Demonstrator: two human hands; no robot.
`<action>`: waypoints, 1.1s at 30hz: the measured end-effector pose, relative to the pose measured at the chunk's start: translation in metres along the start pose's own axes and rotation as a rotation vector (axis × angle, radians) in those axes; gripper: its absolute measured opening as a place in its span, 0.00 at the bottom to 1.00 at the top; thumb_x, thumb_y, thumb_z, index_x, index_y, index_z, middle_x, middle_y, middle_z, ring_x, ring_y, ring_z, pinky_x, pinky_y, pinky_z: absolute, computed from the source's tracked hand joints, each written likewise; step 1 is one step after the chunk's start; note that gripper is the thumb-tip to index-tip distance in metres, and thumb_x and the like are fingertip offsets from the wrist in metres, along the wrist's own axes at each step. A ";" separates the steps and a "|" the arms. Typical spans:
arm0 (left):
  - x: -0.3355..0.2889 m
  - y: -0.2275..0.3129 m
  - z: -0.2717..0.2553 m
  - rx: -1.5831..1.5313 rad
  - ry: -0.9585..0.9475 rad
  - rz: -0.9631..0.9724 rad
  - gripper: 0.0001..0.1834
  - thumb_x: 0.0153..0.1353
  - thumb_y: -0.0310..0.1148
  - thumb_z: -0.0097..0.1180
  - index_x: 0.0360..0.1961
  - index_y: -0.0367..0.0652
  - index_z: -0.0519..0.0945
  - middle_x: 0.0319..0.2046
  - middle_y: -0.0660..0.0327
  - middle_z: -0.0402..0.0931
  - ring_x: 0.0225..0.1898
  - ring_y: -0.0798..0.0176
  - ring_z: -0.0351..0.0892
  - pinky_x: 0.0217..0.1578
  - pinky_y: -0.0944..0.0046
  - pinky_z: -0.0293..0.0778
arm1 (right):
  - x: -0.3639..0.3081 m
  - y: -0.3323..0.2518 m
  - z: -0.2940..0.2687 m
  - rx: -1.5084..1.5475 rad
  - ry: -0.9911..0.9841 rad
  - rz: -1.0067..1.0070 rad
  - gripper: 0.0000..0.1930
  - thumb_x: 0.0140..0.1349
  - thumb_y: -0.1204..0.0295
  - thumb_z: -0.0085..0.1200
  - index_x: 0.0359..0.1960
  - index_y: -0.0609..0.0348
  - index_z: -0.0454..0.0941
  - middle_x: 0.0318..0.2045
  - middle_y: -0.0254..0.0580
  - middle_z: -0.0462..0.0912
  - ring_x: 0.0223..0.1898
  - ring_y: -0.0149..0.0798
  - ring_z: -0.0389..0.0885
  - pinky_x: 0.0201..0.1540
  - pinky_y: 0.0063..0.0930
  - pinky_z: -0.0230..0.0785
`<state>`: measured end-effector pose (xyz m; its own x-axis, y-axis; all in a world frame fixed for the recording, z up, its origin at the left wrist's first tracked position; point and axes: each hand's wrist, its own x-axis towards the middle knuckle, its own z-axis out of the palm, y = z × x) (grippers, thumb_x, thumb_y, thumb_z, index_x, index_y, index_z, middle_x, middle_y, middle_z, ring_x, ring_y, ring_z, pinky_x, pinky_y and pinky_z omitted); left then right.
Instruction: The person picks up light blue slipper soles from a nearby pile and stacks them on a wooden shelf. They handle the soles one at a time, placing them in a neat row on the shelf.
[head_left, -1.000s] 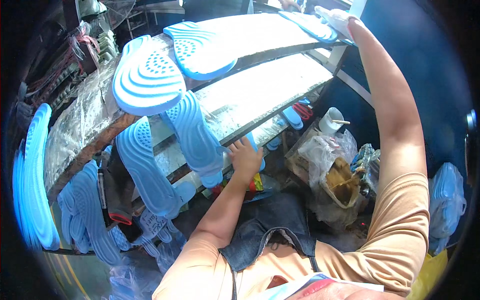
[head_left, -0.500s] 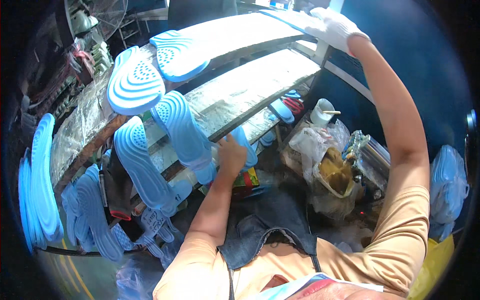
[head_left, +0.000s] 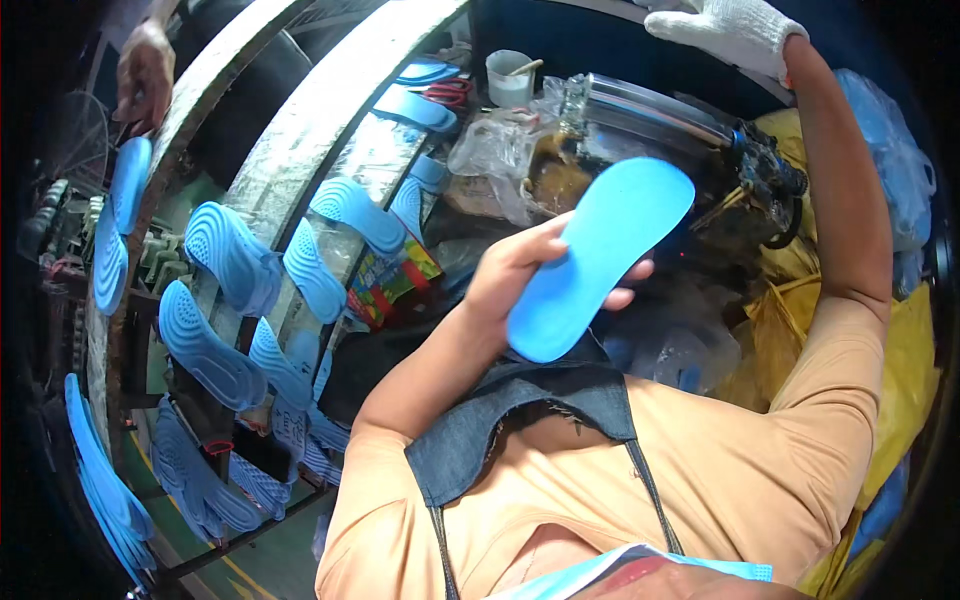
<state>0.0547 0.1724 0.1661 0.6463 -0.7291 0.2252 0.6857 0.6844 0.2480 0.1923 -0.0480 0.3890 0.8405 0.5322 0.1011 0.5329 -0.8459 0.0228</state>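
My bare left hand (head_left: 525, 270) is closed around the waist of a blue insole (head_left: 600, 255), holding it in front of my chest with its smooth face up. Fingertips show past the insole's far edge. Up at the top right, my right hand (head_left: 725, 32) wears a white knitted glove. Its fingers are stretched out, and nothing shows in them; the top of the hand is cut off by the picture's edge. Nearest to my left hand on the rack lies another blue insole (head_left: 358, 215), ridged side up.
A slatted rack (head_left: 300, 120) at left carries several ridged blue insoles. Another person's hand (head_left: 145, 80) hangs over its far end. Beyond my left hand are a white cup (head_left: 511, 78), a clear plastic bag (head_left: 495, 145) and a roller machine (head_left: 660, 110). Yellow sacks (head_left: 890, 400) lie at right.
My left hand has come away from the rack, now with an insole in it. My gloved right hand has left the insole on the top board. The view has swung right.
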 end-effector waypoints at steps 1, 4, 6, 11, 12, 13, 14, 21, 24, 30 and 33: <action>0.020 -0.009 -0.003 0.018 0.035 -0.033 0.34 0.64 0.29 0.45 0.69 0.26 0.53 0.59 0.32 0.65 0.59 0.34 0.72 0.56 0.42 0.78 | -0.014 0.010 -0.002 -0.043 -0.032 0.026 0.26 0.63 0.53 0.53 0.55 0.61 0.77 0.50 0.52 0.83 0.53 0.51 0.81 0.57 0.37 0.71; 0.053 -0.014 -0.009 0.100 0.272 0.020 0.26 0.66 0.30 0.37 0.61 0.19 0.61 0.51 0.33 0.73 0.53 0.40 0.78 0.56 0.48 0.78 | -0.012 0.022 0.020 -0.017 -0.067 -0.023 0.26 0.63 0.53 0.53 0.55 0.61 0.77 0.50 0.53 0.83 0.52 0.52 0.81 0.57 0.38 0.71; 0.062 -0.017 -0.013 0.151 0.366 0.007 0.25 0.71 0.36 0.38 0.60 0.25 0.66 0.51 0.40 0.76 0.51 0.45 0.80 0.52 0.52 0.79 | -0.009 0.028 0.034 -0.006 -0.091 -0.054 0.25 0.64 0.54 0.50 0.54 0.59 0.79 0.49 0.53 0.83 0.52 0.52 0.81 0.56 0.39 0.71; 0.015 0.003 -0.067 0.858 0.658 0.153 0.27 0.72 0.49 0.48 0.61 0.38 0.73 0.50 0.56 0.78 0.50 0.58 0.79 0.49 0.61 0.75 | 0.023 0.074 0.095 0.148 -0.090 -0.185 0.11 0.64 0.71 0.53 0.45 0.63 0.79 0.40 0.45 0.84 0.45 0.43 0.81 0.52 0.34 0.74; -0.001 0.019 -0.076 1.209 0.653 0.234 0.28 0.71 0.47 0.51 0.60 0.35 0.73 0.50 0.56 0.78 0.53 0.59 0.77 0.52 0.62 0.73 | 0.031 0.078 0.103 0.184 -0.139 -0.198 0.11 0.64 0.71 0.54 0.45 0.63 0.79 0.40 0.44 0.83 0.44 0.43 0.81 0.52 0.33 0.74; -0.016 0.031 -0.076 1.455 0.823 0.276 0.29 0.68 0.47 0.54 0.60 0.33 0.73 0.52 0.51 0.78 0.55 0.52 0.76 0.55 0.59 0.70 | 0.037 0.107 0.122 0.290 -0.133 -0.284 0.12 0.64 0.70 0.54 0.45 0.63 0.80 0.39 0.42 0.83 0.44 0.39 0.80 0.51 0.31 0.73; -0.035 0.053 -0.091 1.815 0.983 0.282 0.31 0.65 0.47 0.56 0.59 0.32 0.73 0.52 0.43 0.76 0.55 0.44 0.74 0.59 0.53 0.67 | 0.046 0.120 0.124 0.716 -0.386 -0.402 0.15 0.64 0.67 0.56 0.47 0.64 0.81 0.41 0.41 0.83 0.45 0.36 0.80 0.52 0.29 0.72; -0.161 0.133 -0.132 2.191 2.260 0.126 0.34 0.62 0.48 0.54 0.63 0.37 0.67 0.63 0.37 0.64 0.66 0.31 0.59 0.62 0.30 0.55 | 0.046 0.101 0.126 0.542 -0.513 0.009 0.21 0.65 0.60 0.56 0.50 0.65 0.81 0.43 0.42 0.84 0.46 0.36 0.79 0.52 0.29 0.71; -0.209 0.141 -0.155 2.147 2.388 0.116 0.40 0.59 0.53 0.58 0.68 0.45 0.65 0.64 0.30 0.58 0.65 0.26 0.57 0.60 0.27 0.56 | 0.061 0.084 0.119 0.338 -0.436 0.147 0.19 0.65 0.61 0.52 0.48 0.65 0.81 0.40 0.43 0.84 0.44 0.37 0.79 0.50 0.30 0.70; -0.262 0.182 -0.175 2.066 2.141 0.192 0.39 0.59 0.47 0.57 0.69 0.43 0.63 0.57 0.38 0.73 0.62 0.36 0.69 0.63 0.42 0.62 | 0.100 0.044 0.055 0.260 -0.107 0.154 0.17 0.59 0.68 0.47 0.46 0.62 0.80 0.34 0.38 0.80 0.38 0.34 0.77 0.45 0.29 0.70; -0.254 0.184 -0.184 2.202 2.068 0.445 0.35 0.59 0.42 0.54 0.67 0.40 0.66 0.61 0.41 0.70 0.64 0.37 0.67 0.63 0.42 0.62 | 0.148 0.040 0.014 0.568 0.046 -0.037 0.19 0.64 0.55 0.52 0.47 0.57 0.79 0.37 0.31 0.78 0.40 0.29 0.75 0.45 0.25 0.69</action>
<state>0.0788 0.4844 -0.0186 0.6540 0.6446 0.3958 0.4794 -0.7580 0.4422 0.3391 -0.0026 0.3909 0.8219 0.5484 0.1543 0.5417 -0.6685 -0.5095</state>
